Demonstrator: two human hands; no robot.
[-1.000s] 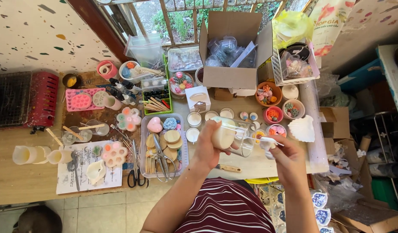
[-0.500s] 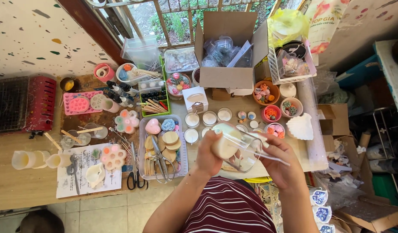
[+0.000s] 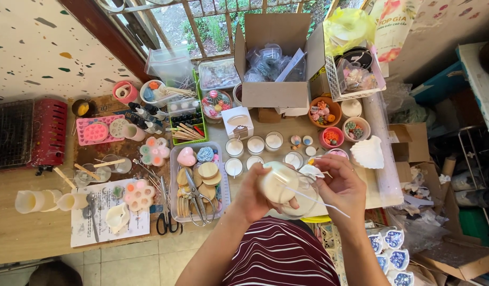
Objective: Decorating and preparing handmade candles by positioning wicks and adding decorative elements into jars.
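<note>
A round cream candle [image 3: 276, 181] in a clear glass cup sits tilted in the left hand [image 3: 253, 197], held up over the near edge of the worktable [image 3: 32, 238], just above the person's striped shirt [image 3: 279, 257]; the left fingers wrap around the cup from below and behind, gripping it; the right hand [image 3: 344, 186] meets it from the other side, fingertips pinched on the rim, and a thin white stick [image 3: 318, 202] slants from the candle past the right palm; whether the right fingers clamp the stick itself I cannot tell.

Just beyond the hands stand small white candles in glass jars [image 3: 255, 145] in two short rows; to their left lies a clear tray [image 3: 174, 212] with wooden discs [image 3: 207, 170], a pink heart shape [image 3: 186, 157] and metal tongs [image 3: 196, 197]; black-handled scissors [image 3: 165, 217] lie beside the tray on a printed sheet [image 3: 90, 233]; a pale flower-shaped mould [image 3: 139, 194] rests on the sheet's corner.

Further back an open cardboard box [image 3: 273, 92] holds clear packets; right of it are small bowls of coloured pieces [image 3: 331, 136], a white shell-shaped dish [image 3: 367, 152] and a white basket [image 3: 355, 85]; at the far left stand a red rack [image 3: 48, 132] and a pink mould tray [image 3: 96, 131].
</note>
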